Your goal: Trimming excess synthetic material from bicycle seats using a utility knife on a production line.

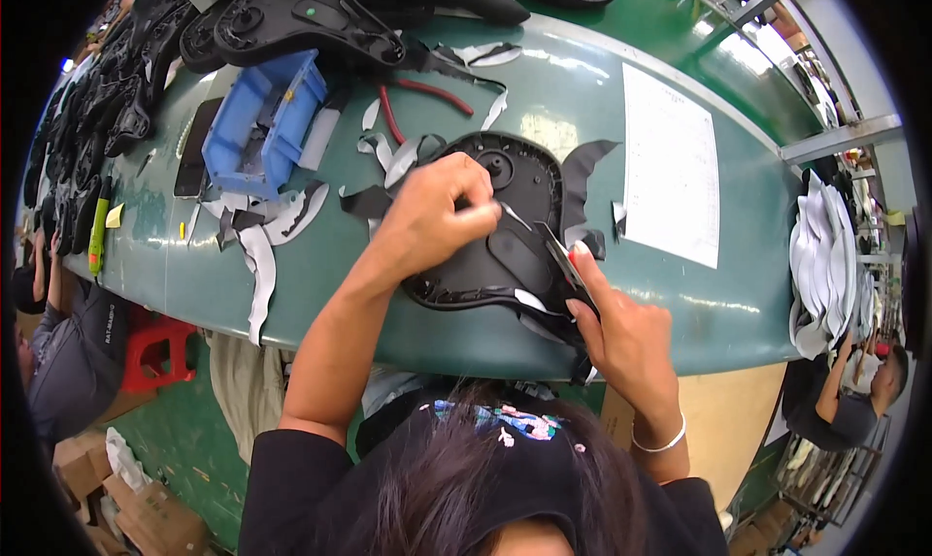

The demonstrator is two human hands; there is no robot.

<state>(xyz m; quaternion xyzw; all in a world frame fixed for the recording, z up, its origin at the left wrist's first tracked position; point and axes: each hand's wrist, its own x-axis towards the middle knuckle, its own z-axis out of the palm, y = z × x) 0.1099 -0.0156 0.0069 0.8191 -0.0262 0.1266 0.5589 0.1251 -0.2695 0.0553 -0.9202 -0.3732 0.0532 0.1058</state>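
— So, what's over on the left of the green table [602, 100]?

— Black moulded shells [107, 100] stacked along the edge, then a blue plastic bin [262, 119]; what lies inside it I can't make out. Grey and black offcuts [257, 255] lie around it, red-handled pliers [427, 95] just beyond.

— And the hands?

— The left hand [432, 216] is clenched around a thin metal tool [505, 212], its tip on the black seat shell [505, 236] lying at the table's near edge. The right hand [621, 333] pinches a black strip [563, 260] against that shell's right rim.

— Further right?

— A white printed sheet [670, 168], then grey pieces [825, 265] piled off the table's end.
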